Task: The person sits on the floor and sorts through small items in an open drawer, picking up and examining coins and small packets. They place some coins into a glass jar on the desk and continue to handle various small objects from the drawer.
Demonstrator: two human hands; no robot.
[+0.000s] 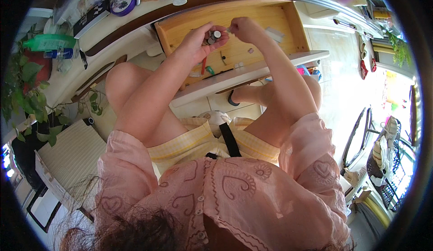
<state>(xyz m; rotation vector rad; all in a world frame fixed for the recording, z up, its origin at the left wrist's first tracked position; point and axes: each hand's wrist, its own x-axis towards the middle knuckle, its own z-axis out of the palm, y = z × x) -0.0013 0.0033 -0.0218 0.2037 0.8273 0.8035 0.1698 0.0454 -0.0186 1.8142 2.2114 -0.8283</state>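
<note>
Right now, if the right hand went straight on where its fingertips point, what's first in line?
Likely the left hand, its fingers or the coins cupped there; one view leaves depth unclear, so it could pass over them.

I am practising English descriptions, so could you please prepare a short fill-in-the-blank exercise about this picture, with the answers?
1. The coin-like discs rest in the person's ____ hand.
2. The other hand is over an open drawer with an interior of ____.
3. In the drawer, the narrow strip nearest the discs is ____.
4. The person's blouse is ____.

Answers: left; wood; red; pink.
</note>
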